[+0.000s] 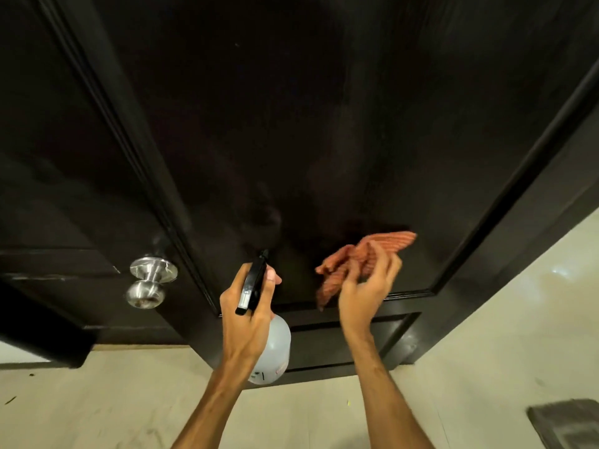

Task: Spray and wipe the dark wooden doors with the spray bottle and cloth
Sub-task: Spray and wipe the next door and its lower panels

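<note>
Head view, door: I am looking at a dark wooden door (291, 108) that is filling most of the frame, with a raised moulding framing its large recessed panel.
Head view, door lower section: A second, smaller recessed panel is showing below the large one, just above the floor.
Head view, left hand: The left hand (249, 315) is gripping the neck of the spray bottle (275, 348), fingers wrapped closed around it; one fingertip is showing beside the black spray head.
Head view, spray bottle: The translucent body is hanging below the hand, and the black nozzle is pointing at the lower part of the large panel, very near it. I cannot tell whether the nozzle is touching the wood.
Head view, right hand: The right hand (366, 286) is holding the cloth (363, 257) in a loose grip, with the fingers partly curled into the bunched fabric.
Head view, cloth: The orange striped cloth is lying against the lower right part of the large panel, one end spreading up and right, another end hanging down over the moulding.
Head view, hands relation: The two hands are sitting side by side, apart, at about the same height.
Head view, doorknob: A round metal doorknob (150, 281) is projecting from the door's left stile, left of the left hand.
Head view, floor: A pale floor (129, 400) is running beneath the door; a grey mat (567, 422) is lying at the lower right corner.
</note>
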{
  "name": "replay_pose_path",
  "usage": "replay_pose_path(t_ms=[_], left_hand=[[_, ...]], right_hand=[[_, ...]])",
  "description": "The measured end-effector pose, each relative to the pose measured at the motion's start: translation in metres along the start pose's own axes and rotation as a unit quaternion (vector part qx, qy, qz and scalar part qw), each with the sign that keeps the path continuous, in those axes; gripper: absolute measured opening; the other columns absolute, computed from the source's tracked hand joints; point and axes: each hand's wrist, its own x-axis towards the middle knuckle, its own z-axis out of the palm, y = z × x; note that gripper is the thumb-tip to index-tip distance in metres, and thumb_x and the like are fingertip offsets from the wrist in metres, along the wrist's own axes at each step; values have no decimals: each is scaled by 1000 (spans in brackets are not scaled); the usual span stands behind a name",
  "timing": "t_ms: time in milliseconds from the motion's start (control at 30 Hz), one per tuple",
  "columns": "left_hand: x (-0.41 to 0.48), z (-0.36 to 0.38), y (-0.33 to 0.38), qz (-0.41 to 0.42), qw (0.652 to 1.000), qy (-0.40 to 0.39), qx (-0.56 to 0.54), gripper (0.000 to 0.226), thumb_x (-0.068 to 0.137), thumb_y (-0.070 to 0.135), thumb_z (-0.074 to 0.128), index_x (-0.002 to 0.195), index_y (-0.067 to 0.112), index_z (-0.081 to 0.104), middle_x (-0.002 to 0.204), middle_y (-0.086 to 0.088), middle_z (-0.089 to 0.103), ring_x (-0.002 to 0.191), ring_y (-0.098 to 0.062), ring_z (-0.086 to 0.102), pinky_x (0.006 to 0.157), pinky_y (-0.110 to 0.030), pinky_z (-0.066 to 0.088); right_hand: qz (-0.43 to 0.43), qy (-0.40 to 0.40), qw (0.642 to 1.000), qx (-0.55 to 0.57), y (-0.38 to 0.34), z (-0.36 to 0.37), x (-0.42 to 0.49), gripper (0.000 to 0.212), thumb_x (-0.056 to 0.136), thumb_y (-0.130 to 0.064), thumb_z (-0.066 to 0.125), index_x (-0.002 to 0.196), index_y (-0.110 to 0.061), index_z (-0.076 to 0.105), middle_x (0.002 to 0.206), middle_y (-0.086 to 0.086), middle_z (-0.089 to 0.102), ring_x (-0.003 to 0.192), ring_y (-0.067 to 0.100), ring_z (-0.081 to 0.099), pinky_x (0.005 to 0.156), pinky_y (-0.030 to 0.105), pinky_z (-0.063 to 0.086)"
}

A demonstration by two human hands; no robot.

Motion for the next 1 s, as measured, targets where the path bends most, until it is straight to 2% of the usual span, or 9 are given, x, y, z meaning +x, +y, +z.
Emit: replay_pose_path(t_ms=[100, 200, 333, 400, 467, 533, 733, 867, 1000], left_hand=[[1, -2, -2, 2, 1000, 5, 0, 16, 101, 32, 58, 97, 19, 66, 88, -1, 72, 51, -22, 56, 49, -28, 50], [1, 3, -3, 0, 1000, 8, 7, 22, 101, 34, 58, 96, 15, 66, 85, -2, 70, 54, -20, 57, 51, -29, 50], [-2, 19, -1, -18, 1000, 14, 12, 24, 103, 37, 60, 101, 14, 66, 85, 1, 72, 58, -14, 63, 59, -25, 53], [-5, 30, 2, -9, 1000, 15, 11, 20, 102, 35, 59, 99, 17, 66, 86, -2, 72, 54, -17, 58, 52, -36, 52], [-8, 45, 6, -3, 1000, 18, 11, 14, 101, 34, 58, 98, 22, 66, 89, -2, 72, 55, -21, 57, 50, -38, 52], [-14, 62, 11, -6, 1000, 16, 9, 13, 100, 33, 59, 97, 24, 66, 89, 0, 73, 55, -22, 58, 51, -36, 52], [-30, 129, 31, -8, 1000, -12, 7, 14, 98, 36, 59, 94, 25, 67, 89, -1, 73, 51, -32, 55, 52, -42, 51], [-39, 171, 53, 4, 1000, -16, -5, 12, 98, 35, 58, 93, 30, 67, 91, 1, 73, 51, -18, 58, 52, -27, 52], [-49, 203, 74, 12, 1000, -20, -19, 13, 99, 33, 58, 91, 33, 68, 93, -2, 73, 51, -17, 58, 53, -25, 52]], right_hand=[[113, 83, 990, 13, -1, 0, 10, 50, 78, 19, 57, 123, -4, 58, 125, 11, 49, 115, 27, 56, 102, 52, 47], [48, -68, 996, -27, -24, 19, -30, 36, 85, 11, 60, 118, -5, 60, 120, 9, 53, 108, 27, 59, 93, 50, 51], [22, -243, 970, -14, -35, 10, -49, 11, 102, -28, 61, 112, -26, 60, 107, 2, 62, 97, 13, 68, 90, 47, 59], [58, -189, 980, -34, -18, -9, -23, 19, 94, 0, 64, 107, -14, 62, 106, 1, 58, 96, 3, 65, 90, 33, 56], [104, -5, 994, -36, 21, -28, 17, 38, 76, 19, 60, 108, -1, 60, 116, 10, 51, 107, 23, 59, 97, 32, 47], [149, 75, 985, -36, 48, -46, 48, 48, 69, 22, 55, 111, 0, 56, 120, 15, 48, 109, 34, 55, 99, 28, 41], [138, -45, 989, 14, 65, -71, 43, 48, 76, 21, 59, 108, -14, 52, 110, 6, 50, 99, 29, 58, 92, 52, 49], [89, 20, 990, 108, 29, -106, 117, 45, 88, 20, 60, 126, -2, 52, 110, 3, 59, 107, 1, 62, 93, 19, 51], [-49, 24, 992, 111, 22, -126, 184, 54, 92, 15, 61, 142, -1, 48, 137, 6, 56, 132, 14, 54, 111, 28, 43]])
